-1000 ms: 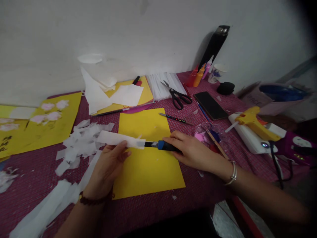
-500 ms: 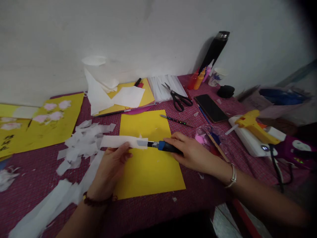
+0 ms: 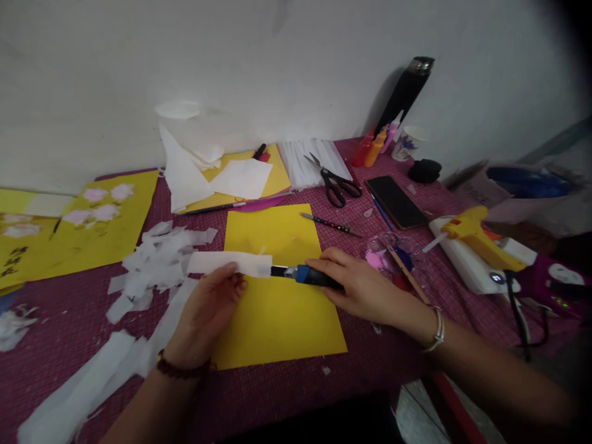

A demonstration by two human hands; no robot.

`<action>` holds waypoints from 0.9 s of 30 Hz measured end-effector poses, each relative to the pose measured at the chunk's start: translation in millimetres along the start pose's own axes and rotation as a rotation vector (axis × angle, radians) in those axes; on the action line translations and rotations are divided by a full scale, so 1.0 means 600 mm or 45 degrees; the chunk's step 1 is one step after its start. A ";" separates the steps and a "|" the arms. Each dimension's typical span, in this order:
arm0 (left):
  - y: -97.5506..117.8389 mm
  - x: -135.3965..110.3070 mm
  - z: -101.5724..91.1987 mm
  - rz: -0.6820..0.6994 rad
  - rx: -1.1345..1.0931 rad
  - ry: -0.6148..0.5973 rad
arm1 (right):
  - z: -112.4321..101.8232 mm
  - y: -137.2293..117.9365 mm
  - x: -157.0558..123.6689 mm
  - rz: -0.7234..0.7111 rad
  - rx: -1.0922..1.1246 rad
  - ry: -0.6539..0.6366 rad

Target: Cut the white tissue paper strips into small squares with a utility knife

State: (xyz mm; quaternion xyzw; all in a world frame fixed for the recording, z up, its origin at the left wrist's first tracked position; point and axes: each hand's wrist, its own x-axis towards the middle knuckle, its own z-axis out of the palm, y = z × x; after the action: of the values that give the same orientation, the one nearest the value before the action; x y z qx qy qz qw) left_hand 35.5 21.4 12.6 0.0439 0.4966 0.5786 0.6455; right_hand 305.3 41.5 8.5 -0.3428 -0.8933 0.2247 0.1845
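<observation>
My left hand (image 3: 215,299) pinches a folded strip of white paper (image 3: 217,263) between thumb and fingers, over a yellow sheet (image 3: 277,327). My right hand (image 3: 346,280) is wrapped round a utility knife (image 3: 319,277) with a black and blue handle. The knife's blade (image 3: 281,271) points left and meets the strip's right end; part of it appears to be inside the fold. A heap of small white paper pieces (image 3: 157,265) lies left of the yellow sheet, and longer white strips (image 3: 83,388) lie beneath my left forearm.
Scissors (image 3: 333,182), a phone (image 3: 396,201) and a patterned pen (image 3: 330,224) lie behind the sheet. To the right are a paint palette (image 3: 377,259) and a yellow glue gun (image 3: 481,237). Yellow sheets with pink flowers (image 3: 106,213) lie at left; a black bottle (image 3: 402,92) leans against the wall.
The knife blade has drawn a little to the right within the paper strip, so less of it overlaps the paper. My left hand and the strip have shifted slightly left.
</observation>
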 end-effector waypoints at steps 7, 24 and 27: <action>-0.006 -0.007 0.004 0.103 0.101 -0.015 | 0.002 0.003 0.000 0.019 0.008 0.039; -0.031 -0.007 0.008 0.215 0.362 -0.095 | 0.000 -0.002 0.002 0.034 -0.010 0.002; -0.035 -0.010 0.014 0.294 0.437 -0.079 | 0.004 -0.004 0.003 0.038 -0.012 0.001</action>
State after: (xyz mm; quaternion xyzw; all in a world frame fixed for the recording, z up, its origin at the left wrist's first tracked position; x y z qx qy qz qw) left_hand 57.0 14.2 6.8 0.2276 0.5597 0.5539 0.5729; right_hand 301.9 40.5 8.1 -0.3569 -0.8892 0.2229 0.1797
